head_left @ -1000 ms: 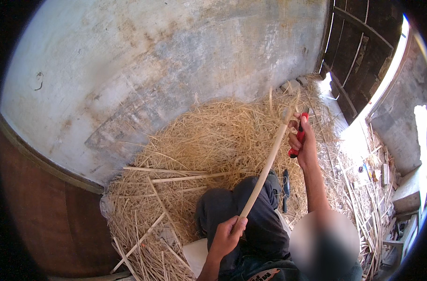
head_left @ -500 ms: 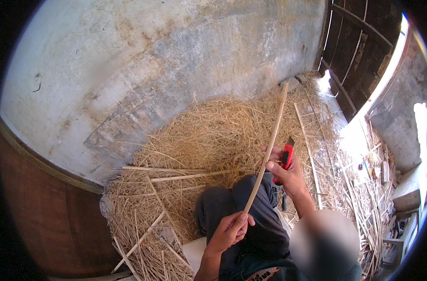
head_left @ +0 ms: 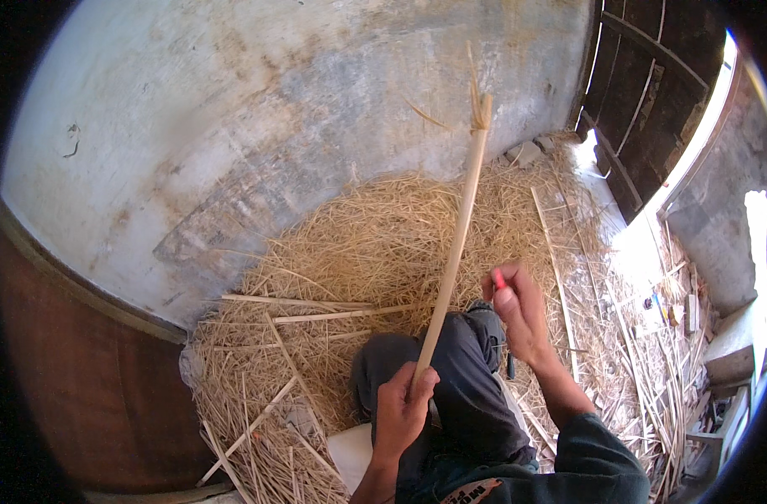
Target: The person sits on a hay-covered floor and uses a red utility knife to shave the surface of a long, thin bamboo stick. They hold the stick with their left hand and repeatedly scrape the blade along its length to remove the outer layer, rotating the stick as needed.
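Note:
My left hand (head_left: 403, 412) is closed around the lower end of a long pale strip (head_left: 455, 244), which looks like split bamboo. The strip slants up and away, and thin curled shavings (head_left: 476, 101) cling to its far tip. A loose shaving (head_left: 425, 113) shows against the wall left of that tip. To the right of the strip and apart from it, my right hand (head_left: 524, 315) is closed on a red box cutter (head_left: 499, 279). Only a small red part of the cutter shows; its blade is hidden from view.
Straw-like shavings (head_left: 375, 227) cover the floor around my bent knees (head_left: 450, 361). Several pale strips (head_left: 316, 304) lie to the left, with more (head_left: 640, 370) at the right. A stained wall (head_left: 316, 109) stands ahead, and a dark wooden door (head_left: 652, 92) is at the far right.
The strip's far end has risen, with shavings now sticking out at its tip. My right hand has drawn away from the strip and turned, hiding most of the cutter.

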